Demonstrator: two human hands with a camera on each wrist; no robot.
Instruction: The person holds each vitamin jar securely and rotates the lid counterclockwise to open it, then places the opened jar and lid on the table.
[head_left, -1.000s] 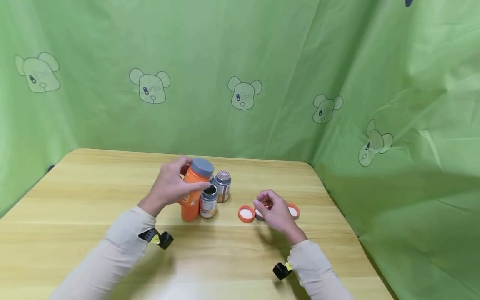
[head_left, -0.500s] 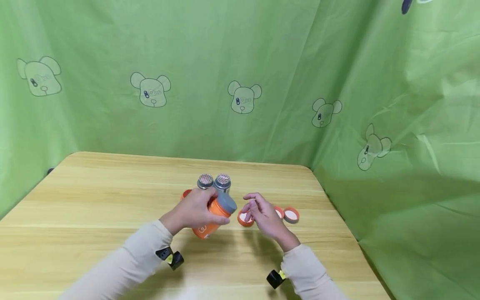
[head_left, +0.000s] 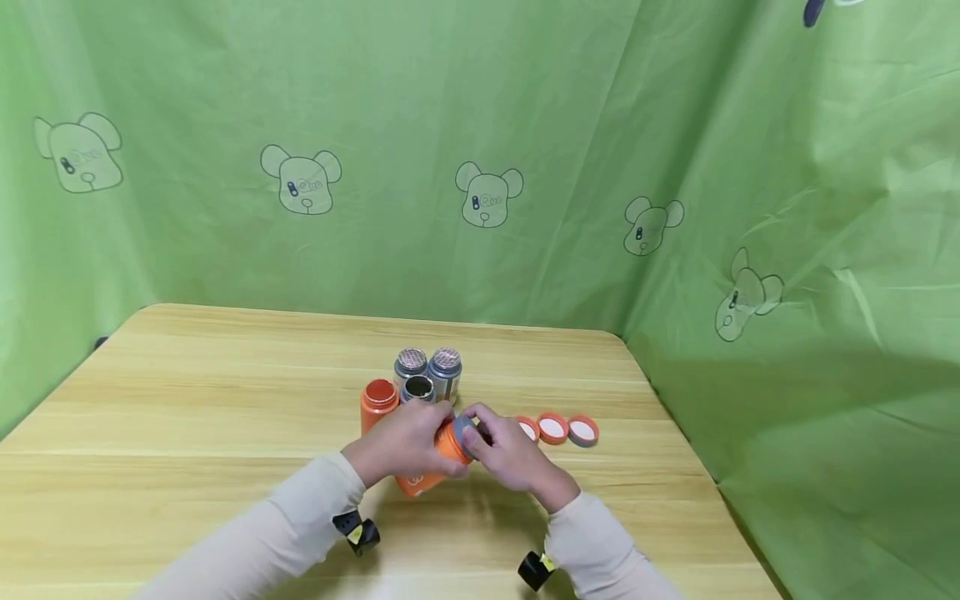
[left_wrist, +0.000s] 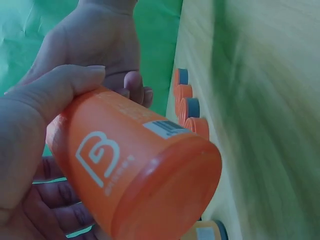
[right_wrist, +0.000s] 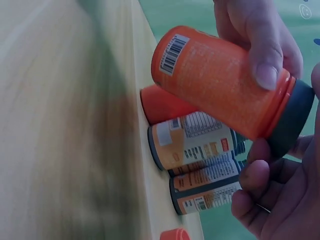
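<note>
My left hand (head_left: 408, 442) grips an orange bottle (right_wrist: 210, 80) around its body. The bottle is tilted above the table, its grey cap (right_wrist: 292, 117) pointing right and its base toward me in the left wrist view. Thumb and fingers of my right hand (head_left: 513, 454) pinch that cap. Just behind the left hand stands an uncapped orange bottle (head_left: 378, 396). Beside it is an uncapped grey-necked jar (head_left: 417, 389) with a dark opening. Two more jars, one on the left (head_left: 411, 362) and one on the right (head_left: 446, 365), have patterned seals on their mouths.
Several removed orange and grey lids lie in a row on the wooden table (head_left: 225, 392), among them an orange one (head_left: 552, 427) and a grey-orange one (head_left: 583, 430) with white linings facing up. A green curtain (head_left: 390, 250) hangs behind the table and along its right side.
My left hand has lifted the capped orange bottle from beside the jars, brought it right and nearer, and tilted it. My right hand has moved left from the lids and taken hold of its cap.
</note>
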